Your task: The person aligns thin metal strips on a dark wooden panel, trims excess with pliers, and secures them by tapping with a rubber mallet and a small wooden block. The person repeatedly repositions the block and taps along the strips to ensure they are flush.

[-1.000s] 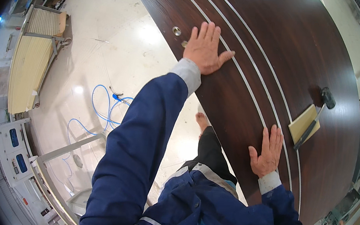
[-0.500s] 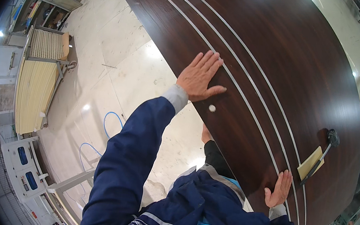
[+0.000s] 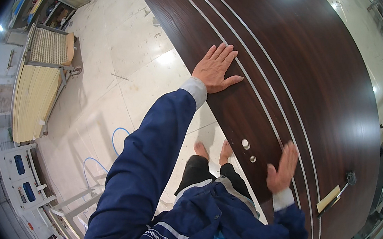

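Note:
A large dark brown wood-grain panel [image 3: 336, 89] lies before me, with long silver strips [image 3: 251, 51] running along it. My left hand [image 3: 216, 69] rests flat on the panel near its left edge, fingers stretched, the tips at the first strip. Nearer to me, my right hand [image 3: 283, 168] is over the panel beside the strips, fingers extended and slightly blurred. Whether it touches the surface I cannot tell. Neither hand holds anything. Between them, near the edge, are two round metallic fittings or holes, the larger one [image 3: 246, 144] and a smaller one [image 3: 252, 159].
A long-handled tool with a dark round head [image 3: 350, 178] lies at the right on the panel, beside a yellow pad [image 3: 328, 200]. On the left stand stacked cream boards [image 3: 36, 102] and a white machine [image 3: 24, 180]. A blue hose [image 3: 114, 136] loops across the floor.
My right hand has moved forward and left along the panel, away from the near end. The left hand stays flat near the edge. Both round metallic spots now show.

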A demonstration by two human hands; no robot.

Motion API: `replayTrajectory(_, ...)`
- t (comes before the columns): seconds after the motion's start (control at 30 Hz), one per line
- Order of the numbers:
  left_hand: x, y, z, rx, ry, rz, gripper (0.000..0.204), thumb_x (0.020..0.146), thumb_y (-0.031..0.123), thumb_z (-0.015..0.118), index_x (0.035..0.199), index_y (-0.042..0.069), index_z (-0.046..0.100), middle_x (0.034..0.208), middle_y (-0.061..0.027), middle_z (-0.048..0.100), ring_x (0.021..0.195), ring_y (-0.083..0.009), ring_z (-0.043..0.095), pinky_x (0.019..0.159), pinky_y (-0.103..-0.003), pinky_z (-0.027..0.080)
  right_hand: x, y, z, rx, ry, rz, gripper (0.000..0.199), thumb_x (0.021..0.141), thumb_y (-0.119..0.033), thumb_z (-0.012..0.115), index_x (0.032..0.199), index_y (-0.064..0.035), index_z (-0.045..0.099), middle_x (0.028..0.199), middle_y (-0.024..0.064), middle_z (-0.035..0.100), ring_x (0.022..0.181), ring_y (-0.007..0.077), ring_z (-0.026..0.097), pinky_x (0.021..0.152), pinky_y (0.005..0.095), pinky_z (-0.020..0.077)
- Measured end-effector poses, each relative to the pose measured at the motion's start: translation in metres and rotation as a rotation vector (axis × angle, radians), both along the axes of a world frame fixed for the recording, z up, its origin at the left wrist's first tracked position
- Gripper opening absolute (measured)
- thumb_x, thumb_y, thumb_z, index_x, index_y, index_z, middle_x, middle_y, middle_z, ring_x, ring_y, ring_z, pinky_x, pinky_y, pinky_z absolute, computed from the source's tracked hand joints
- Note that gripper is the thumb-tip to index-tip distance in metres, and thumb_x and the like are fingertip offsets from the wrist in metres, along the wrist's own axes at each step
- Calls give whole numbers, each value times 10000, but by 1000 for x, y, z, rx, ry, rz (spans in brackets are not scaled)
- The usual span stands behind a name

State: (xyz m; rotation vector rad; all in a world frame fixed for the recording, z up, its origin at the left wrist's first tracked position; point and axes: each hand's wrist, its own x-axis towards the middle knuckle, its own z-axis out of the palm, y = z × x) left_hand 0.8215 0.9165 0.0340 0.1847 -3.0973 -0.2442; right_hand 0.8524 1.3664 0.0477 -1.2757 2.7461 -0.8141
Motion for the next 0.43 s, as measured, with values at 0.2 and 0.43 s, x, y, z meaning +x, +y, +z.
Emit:
replayTrajectory(0.2, -30, -84, -1, -5, 16, 1, 1009, 1042, 829, 318, 1723, 85, 291, 1806, -152, 241, 1693, -304, 135, 1389, -421, 72, -73, -264, -2, -65, 77, 111, 803, 1059, -475, 648, 1600, 84, 448, 1686, 289, 424, 1596, 437, 369, 1327, 577, 234)
replayTrajectory(0.43, -70, -258, 7, 34, 46, 22, 984, 1049, 792, 399, 1703, 61, 322, 1790, -179, 274, 1685, -323, 174, 1381, -446, 112, -113, -458, -19, 168, 77, -110, 881, 1069, -579, 580, 1630, 76, 401, 1724, 283, 363, 1626, 448, 299, 1341, 582, 165)
